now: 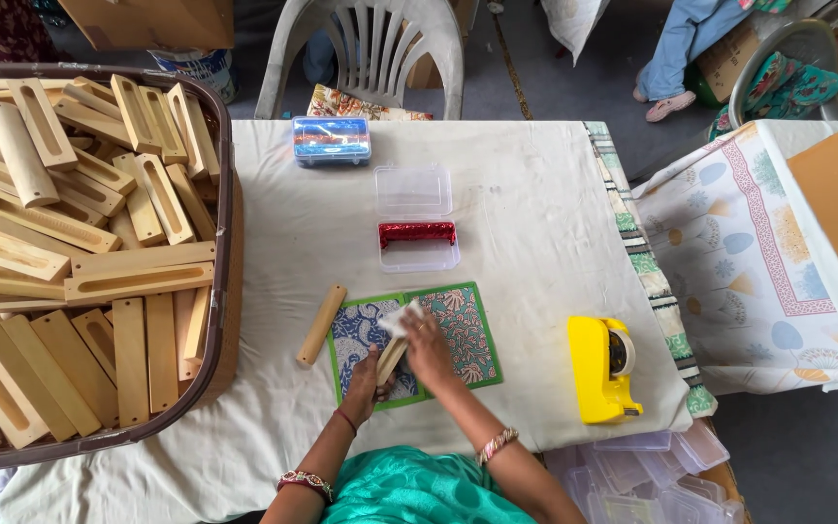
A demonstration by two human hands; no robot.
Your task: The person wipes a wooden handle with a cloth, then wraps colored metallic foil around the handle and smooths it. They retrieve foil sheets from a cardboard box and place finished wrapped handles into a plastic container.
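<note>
The left hand [366, 376] grips the near end of a slim pale wooden block [390, 359], fingers closed around it, while the right hand [427, 342] presses a white cloth [402, 318] against the block's far end. Both rest over two green-bordered patterned cards [458, 335] near the table's [535, 213] front edge. A rounded wooden stick [321, 324] lies just left; a yellow tape dispenser [601, 369] sits toward the right edge

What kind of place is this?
Probably a small craft packing workshop: a big tray full of wooden pieces, clear plastic boxes and a yellow tape dispenser on a cloth-covered table.
</note>
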